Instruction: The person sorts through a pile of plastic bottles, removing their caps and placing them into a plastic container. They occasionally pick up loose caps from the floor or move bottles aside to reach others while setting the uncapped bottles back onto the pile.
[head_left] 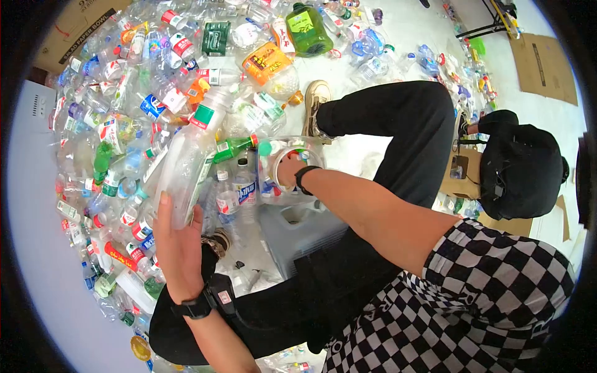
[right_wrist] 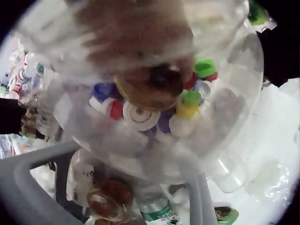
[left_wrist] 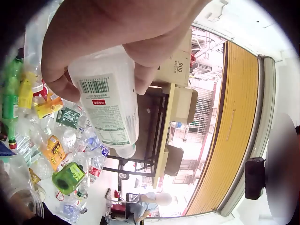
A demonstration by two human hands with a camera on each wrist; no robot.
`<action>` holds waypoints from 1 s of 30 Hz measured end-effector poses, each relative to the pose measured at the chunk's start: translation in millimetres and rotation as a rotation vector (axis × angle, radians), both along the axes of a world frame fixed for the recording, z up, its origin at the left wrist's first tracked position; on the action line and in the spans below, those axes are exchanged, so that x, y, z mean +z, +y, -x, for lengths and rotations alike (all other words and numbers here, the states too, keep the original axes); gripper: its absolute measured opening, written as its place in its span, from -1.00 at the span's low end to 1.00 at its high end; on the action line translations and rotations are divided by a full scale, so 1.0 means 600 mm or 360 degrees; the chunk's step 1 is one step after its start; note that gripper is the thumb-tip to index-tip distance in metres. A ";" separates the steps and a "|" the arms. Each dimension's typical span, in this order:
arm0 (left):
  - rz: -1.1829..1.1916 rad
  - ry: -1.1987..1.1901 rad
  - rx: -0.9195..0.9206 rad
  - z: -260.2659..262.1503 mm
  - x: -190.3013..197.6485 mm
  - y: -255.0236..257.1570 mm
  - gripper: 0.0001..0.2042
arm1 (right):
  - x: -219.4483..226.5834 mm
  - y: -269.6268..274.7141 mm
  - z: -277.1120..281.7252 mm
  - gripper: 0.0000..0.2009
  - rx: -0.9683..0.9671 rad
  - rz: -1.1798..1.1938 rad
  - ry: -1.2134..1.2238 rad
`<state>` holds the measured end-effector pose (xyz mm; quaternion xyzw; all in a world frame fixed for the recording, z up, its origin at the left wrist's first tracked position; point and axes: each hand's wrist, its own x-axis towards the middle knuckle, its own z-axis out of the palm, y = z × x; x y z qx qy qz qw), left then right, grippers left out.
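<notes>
My left hand [head_left: 177,239] grips a large clear plastic bottle [head_left: 183,165] from below; the bottle points away over the heap. In the left wrist view the fingers [left_wrist: 117,33] wrap the bottle [left_wrist: 108,103] above its white barcode label. My right hand [head_left: 287,169] reaches into the mouth of a clear tub [head_left: 268,186] that holds several coloured bottle caps [right_wrist: 140,115]. Seen through the tub's wall, that hand [right_wrist: 140,42] is blurred and its fingertips are unclear. The tub sits above a grey plastic crate [head_left: 298,227].
A deep heap of empty plastic bottles [head_left: 124,124] covers the floor ahead and to the left, with a green jug [head_left: 308,28] and an orange-labelled bottle [head_left: 267,62] at the back. A black backpack [head_left: 519,165] and flat cardboard [head_left: 544,65] lie to the right.
</notes>
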<state>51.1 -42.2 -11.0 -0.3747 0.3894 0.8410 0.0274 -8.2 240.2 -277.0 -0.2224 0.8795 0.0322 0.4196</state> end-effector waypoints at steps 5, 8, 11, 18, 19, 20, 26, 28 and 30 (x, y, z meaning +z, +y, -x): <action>-0.0085 -0.0068 0.0182 0.015 -0.007 -0.002 -0.54 | 0.133 -0.010 0.013 -0.64 -0.0175 -0.0035 -0.0101; -0.0174 -0.0009 0.0099 0.027 -0.014 -0.011 -0.54 | 0.116 0.004 -0.002 -0.66 -0.0477 0.0038 -0.0125; -0.0166 0.0003 0.0102 0.033 -0.014 -0.012 -0.54 | 0.074 0.010 -0.003 -0.69 -0.1177 0.0086 0.0222; -0.0125 -0.0046 0.0079 0.032 -0.019 -0.008 -0.54 | 0.088 0.026 0.016 -0.64 -0.1043 -0.0111 -0.0129; -0.0127 -0.0048 0.0075 0.033 -0.020 -0.007 -0.54 | 0.113 0.017 0.019 -0.66 -0.0980 -0.0139 -0.0179; -0.0124 -0.0053 0.0068 0.032 -0.022 -0.006 -0.54 | 0.124 0.011 0.011 -0.66 -0.0986 -0.0143 -0.0179; -0.0145 -0.0036 0.0053 0.027 -0.025 -0.009 -0.56 | 0.110 -0.006 -0.031 -0.64 -0.0715 -0.0316 0.0289; -0.0197 -0.0028 0.0054 0.026 -0.029 -0.016 -0.56 | 0.094 -0.001 -0.006 -0.62 -0.0652 -0.0352 0.0137; -0.0276 -0.0003 0.0060 0.025 -0.033 -0.022 -0.58 | 0.026 0.023 -0.010 -0.59 -0.0797 0.0108 0.0247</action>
